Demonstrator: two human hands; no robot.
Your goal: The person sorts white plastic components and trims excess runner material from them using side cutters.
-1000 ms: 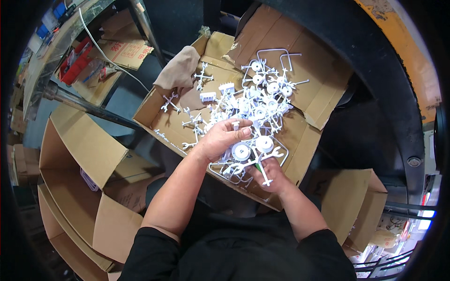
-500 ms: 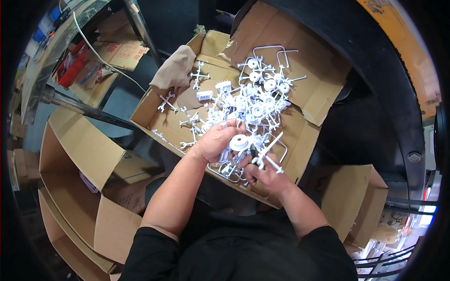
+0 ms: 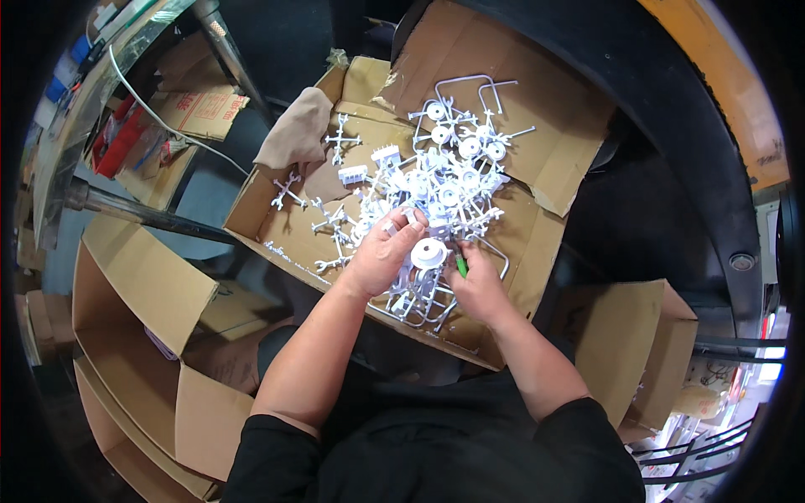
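Over the near part of a shallow cardboard box (image 3: 270, 220), my left hand (image 3: 375, 260) is closed on a white plastic piece. A round white wheel (image 3: 428, 263) with a dark centre hole shows beside its fingers and appears to belong to that piece. Close on the right, my right hand (image 3: 481, 285) is wrapped around a green-handled tool (image 3: 461, 266), whose working end is hidden among the parts. Just beyond both hands lies a heap of white plastic parts (image 3: 449, 196), with wheels, rods and forked pieces tangled together.
Loose forked white pieces (image 3: 287, 192) lie at the box's left, near a beige cloth (image 3: 295, 126). Open cartons stand at lower left (image 3: 138, 318) and lower right (image 3: 616, 344). A metal rail (image 3: 151, 215) runs along the left; a dark curved frame (image 3: 713, 159) rises at right.
The white branching rod piece at my right hand is gone from it. That hand has turned and moved slightly up, showing the tool's green handle. The view has shifted slightly.
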